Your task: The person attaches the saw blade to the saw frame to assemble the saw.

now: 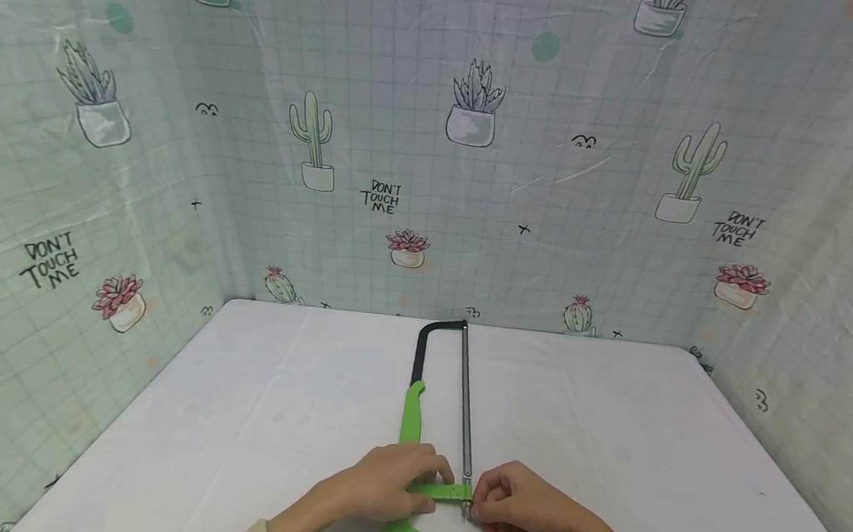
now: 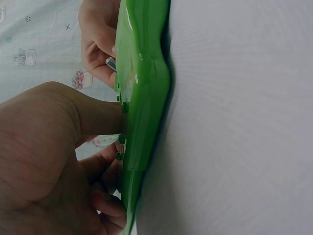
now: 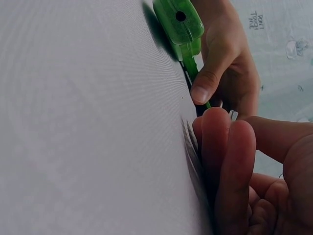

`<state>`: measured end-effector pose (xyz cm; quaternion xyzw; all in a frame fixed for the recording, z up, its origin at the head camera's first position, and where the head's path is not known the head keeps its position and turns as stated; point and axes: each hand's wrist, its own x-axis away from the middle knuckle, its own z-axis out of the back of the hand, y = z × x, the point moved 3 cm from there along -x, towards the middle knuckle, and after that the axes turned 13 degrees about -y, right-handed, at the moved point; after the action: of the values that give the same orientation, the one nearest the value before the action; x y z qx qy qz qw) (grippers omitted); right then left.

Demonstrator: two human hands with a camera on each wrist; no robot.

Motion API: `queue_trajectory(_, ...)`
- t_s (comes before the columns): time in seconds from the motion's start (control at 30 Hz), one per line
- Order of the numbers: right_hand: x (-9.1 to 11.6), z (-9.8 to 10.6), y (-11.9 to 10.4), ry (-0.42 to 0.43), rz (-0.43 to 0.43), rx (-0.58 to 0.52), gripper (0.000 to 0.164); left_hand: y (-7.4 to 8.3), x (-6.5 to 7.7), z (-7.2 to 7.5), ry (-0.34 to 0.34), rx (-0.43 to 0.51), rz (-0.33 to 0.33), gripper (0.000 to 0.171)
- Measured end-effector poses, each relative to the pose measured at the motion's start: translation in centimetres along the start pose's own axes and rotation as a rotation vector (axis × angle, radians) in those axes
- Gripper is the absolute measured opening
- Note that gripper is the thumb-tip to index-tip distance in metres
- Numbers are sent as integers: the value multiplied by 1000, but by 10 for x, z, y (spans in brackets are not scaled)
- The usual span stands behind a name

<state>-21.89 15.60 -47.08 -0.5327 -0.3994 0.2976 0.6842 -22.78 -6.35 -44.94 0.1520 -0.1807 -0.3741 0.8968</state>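
Note:
A hacksaw (image 1: 412, 419) with a green handle and black front frame lies flat on the white table. Its grey blade (image 1: 466, 403) runs along the right side, away from me. My left hand (image 1: 393, 480) holds the green frame, thumb on the near side of the short crosspiece (image 1: 446, 491) and fingers over the far side. At the right end of that crosspiece, my right hand (image 1: 524, 499) pinches the small metal fitting (image 3: 233, 115) where the blade ends, with thumb and index finger. Its other fingers lie low near the table. The fingertips partly hide the fitting.
White table (image 1: 296, 389) surface stretches on both sides of the saw. A patterned curtain (image 1: 377, 128) with cactus drawings stands behind the table and along its sides. A small dark object shows at the bottom edge, beside the left forearm.

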Motion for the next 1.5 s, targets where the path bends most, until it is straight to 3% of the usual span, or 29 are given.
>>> queue_trajectory(0.47,3,0,-1,38,-64,18,27,1,-3,0,-7,1,-7,27)
queue_trajectory(0.77,2,2,-4,16,-37,18,27,0,-3,1,-12,0,1,27)
queue_trajectory(1.5,1,1,-1,-7,3,14,11,0,-1,0,-9,-2,7,28)
